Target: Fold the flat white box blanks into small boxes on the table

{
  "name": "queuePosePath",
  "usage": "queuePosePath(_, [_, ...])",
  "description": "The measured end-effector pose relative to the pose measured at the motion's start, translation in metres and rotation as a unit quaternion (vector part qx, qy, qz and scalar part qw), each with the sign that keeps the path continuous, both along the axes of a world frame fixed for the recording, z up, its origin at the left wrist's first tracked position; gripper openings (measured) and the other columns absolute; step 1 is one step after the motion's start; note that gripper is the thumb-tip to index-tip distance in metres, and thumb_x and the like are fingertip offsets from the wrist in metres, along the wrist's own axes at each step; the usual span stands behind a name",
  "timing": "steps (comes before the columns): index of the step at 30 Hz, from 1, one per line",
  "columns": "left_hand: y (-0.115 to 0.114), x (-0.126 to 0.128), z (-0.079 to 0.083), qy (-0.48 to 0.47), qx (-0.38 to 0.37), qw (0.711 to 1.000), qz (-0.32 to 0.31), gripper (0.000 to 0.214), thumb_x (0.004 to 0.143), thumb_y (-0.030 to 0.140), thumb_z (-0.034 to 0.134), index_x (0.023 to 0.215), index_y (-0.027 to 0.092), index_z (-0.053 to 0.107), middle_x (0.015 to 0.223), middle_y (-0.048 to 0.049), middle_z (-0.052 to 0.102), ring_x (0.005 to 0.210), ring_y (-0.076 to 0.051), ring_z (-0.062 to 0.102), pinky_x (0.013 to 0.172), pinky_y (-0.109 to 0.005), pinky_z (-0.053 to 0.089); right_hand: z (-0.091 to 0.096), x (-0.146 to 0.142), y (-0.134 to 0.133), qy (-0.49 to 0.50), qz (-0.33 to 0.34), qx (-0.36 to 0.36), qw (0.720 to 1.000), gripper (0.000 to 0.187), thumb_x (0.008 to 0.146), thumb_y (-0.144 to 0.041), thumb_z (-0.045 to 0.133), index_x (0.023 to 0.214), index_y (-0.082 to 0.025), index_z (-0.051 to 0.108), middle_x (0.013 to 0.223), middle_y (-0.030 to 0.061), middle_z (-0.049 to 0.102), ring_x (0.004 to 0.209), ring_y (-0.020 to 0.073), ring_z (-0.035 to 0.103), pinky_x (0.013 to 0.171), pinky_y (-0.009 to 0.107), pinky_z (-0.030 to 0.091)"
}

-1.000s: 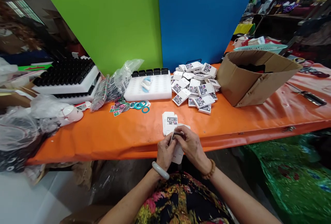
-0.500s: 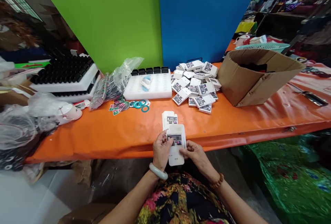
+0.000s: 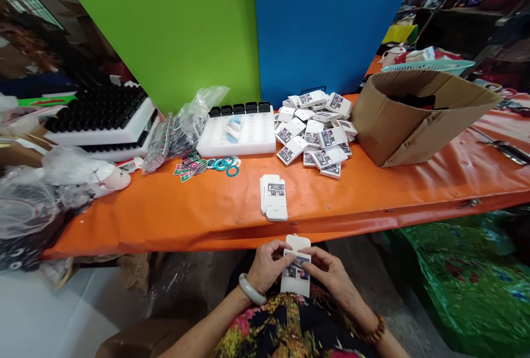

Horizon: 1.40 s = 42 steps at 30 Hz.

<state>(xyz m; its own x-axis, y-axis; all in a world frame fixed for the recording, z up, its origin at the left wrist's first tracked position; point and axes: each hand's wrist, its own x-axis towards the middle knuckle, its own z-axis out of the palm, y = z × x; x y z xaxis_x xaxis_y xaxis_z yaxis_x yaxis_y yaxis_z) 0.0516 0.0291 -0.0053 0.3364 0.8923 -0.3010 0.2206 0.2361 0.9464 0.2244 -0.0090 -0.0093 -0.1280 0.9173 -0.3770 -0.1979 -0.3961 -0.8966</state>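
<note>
A white printed cardboard box (image 3: 296,281) with a raised end flap is held in front of my lap, just off the table's front edge. My left hand (image 3: 270,267) grips its left side, thumb lying on the printed face. On the right side, my right hand (image 3: 329,271) grips the same box with thumb and fingers, close to the left thumb. Whatever the fingers do behind the box is hidden. A small stack of flat, unfolded boxes (image 3: 275,199) lies on the orange table (image 3: 199,209) beyond my hands.
Folded white boxes (image 3: 314,136) are heaped at the back, beside an open brown carton (image 3: 397,121). A white foam tray (image 3: 252,136) with black pieces, teal rings (image 3: 226,166) and stickers (image 3: 190,167) stand left of them. Further left are stacked foam trays (image 3: 99,133) and plastic bags (image 3: 68,167).
Both hands have drawn the box back from the table edge toward my lap. It was flat over the stack before; now its end flap stands up and the stack is uncovered.
</note>
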Motion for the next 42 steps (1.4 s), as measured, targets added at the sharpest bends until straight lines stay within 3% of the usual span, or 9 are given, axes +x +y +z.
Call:
queuePosePath(4, [0.0, 0.001, 0.003, 0.022, 0.013, 1.0, 0.001, 0.022, 0.075, 0.033, 0.062, 0.065, 0.013, 0.062, 0.058, 0.0004, 0.057, 0.055, -0.011, 0.049, 0.055, -0.022, 0.038, 0.006, -0.001, -0.004, -0.07, 0.03, 0.011, 0.997, 0.034, 0.071, -0.051, 0.065, 0.076, -0.018, 0.067, 0.075, 0.0037, 0.066, 0.071, 0.0196, 0.06, 0.068, 0.031, 0.049])
queuePosePath(7, [0.003, 0.004, 0.009, 0.021, 0.056, 0.998, 0.015, 0.021, 0.073, 0.028, 0.062, 0.058, 0.015, 0.058, 0.062, 0.0005, 0.055, 0.061, -0.012, 0.049, 0.06, -0.022, 0.04, 0.007, -0.005, 0.001, -0.169, -0.018, 0.074, 0.983, 0.034, 0.074, -0.051, 0.062, 0.07, -0.019, 0.067, 0.079, 0.0055, 0.064, 0.077, 0.0209, 0.059, 0.072, 0.03, 0.048])
queuePosePath(11, [0.013, 0.008, 0.013, -0.031, 0.043, 0.996, 0.07, 0.016, 0.069, 0.022, 0.064, 0.084, 0.017, 0.06, 0.07, 0.002, 0.057, 0.063, -0.011, 0.052, 0.061, -0.022, 0.043, 0.006, -0.009, 0.017, -0.112, -0.103, 0.079, 0.985, 0.042, 0.064, -0.049, 0.072, 0.094, -0.022, 0.061, 0.073, 0.0016, 0.061, 0.065, 0.017, 0.057, 0.062, 0.029, 0.048])
queuePosePath(15, [0.021, 0.008, 0.012, -0.05, -0.01, 0.998, 0.035, 0.024, 0.066, 0.023, 0.067, 0.087, 0.015, 0.061, 0.068, 0.0012, 0.06, 0.06, -0.012, 0.054, 0.06, -0.023, 0.044, 0.008, -0.004, 0.03, -0.051, -0.012, 0.05, 0.997, 0.032, 0.063, -0.044, 0.073, 0.081, -0.02, 0.06, 0.067, -0.0011, 0.061, 0.061, 0.0149, 0.056, 0.061, 0.028, 0.047])
queuePosePath(18, [0.018, 0.005, 0.009, 0.003, 0.007, 1.0, 0.02, 0.014, 0.067, 0.027, 0.067, 0.067, 0.014, 0.062, 0.065, -0.0011, 0.061, 0.062, -0.013, 0.053, 0.06, -0.024, 0.043, 0.011, 0.0, 0.027, -0.133, 0.016, 0.09, 0.987, 0.024, 0.07, -0.043, 0.067, 0.067, -0.02, 0.063, 0.065, 0.0007, 0.061, 0.063, 0.0166, 0.057, 0.062, 0.028, 0.046])
queuePosePath(22, [0.01, 0.001, 0.009, 0.052, 0.04, 0.997, 0.027, 0.018, 0.071, 0.032, 0.065, 0.064, 0.015, 0.066, 0.065, -0.0017, 0.061, 0.063, -0.014, 0.052, 0.061, -0.024, 0.041, 0.012, 0.001, 0.016, -0.208, 0.041, 0.157, 0.965, 0.023, 0.081, -0.041, 0.058, 0.073, -0.022, 0.069, 0.076, 0.0041, 0.065, 0.074, 0.02, 0.06, 0.071, 0.031, 0.046])
queuePosePath(28, [0.006, 0.0, 0.007, -0.013, -0.062, 0.997, 0.051, 0.021, 0.063, 0.028, 0.071, 0.077, 0.013, 0.067, 0.063, -0.0001, 0.062, 0.057, -0.012, 0.052, 0.057, -0.023, 0.039, 0.007, -0.001, 0.014, -0.131, 0.014, 0.077, 0.988, 0.022, 0.069, -0.04, 0.069, 0.075, -0.019, 0.068, 0.072, 0.0019, 0.063, 0.067, 0.0174, 0.057, 0.063, 0.027, 0.046])
queuePosePath(33, [0.011, 0.006, 0.011, -0.051, -0.089, 0.992, 0.074, 0.018, 0.063, 0.028, 0.069, 0.068, 0.012, 0.065, 0.058, 0.0009, 0.06, 0.054, -0.011, 0.05, 0.057, -0.023, 0.038, 0.021, -0.007, 0.019, -0.05, -0.018, 0.002, 0.999, 0.026, 0.065, -0.041, 0.071, 0.066, -0.016, 0.063, 0.063, -0.0008, 0.059, 0.059, 0.0134, 0.051, 0.058, 0.024, 0.041])
queuePosePath(42, [0.01, -0.001, 0.006, -0.04, -0.124, 0.991, 0.007, 0.027, 0.062, 0.036, 0.071, 0.065, 0.01, 0.067, 0.056, -0.0001, 0.06, 0.053, -0.011, 0.049, 0.054, -0.024, 0.037, 0.011, -0.005, 0.009, -0.059, -0.017, 0.001, 0.998, 0.033, 0.067, -0.048, 0.069, 0.063, -0.015, 0.064, 0.058, -0.0005, 0.057, 0.056, 0.0122, 0.047, 0.056, 0.025, 0.039])
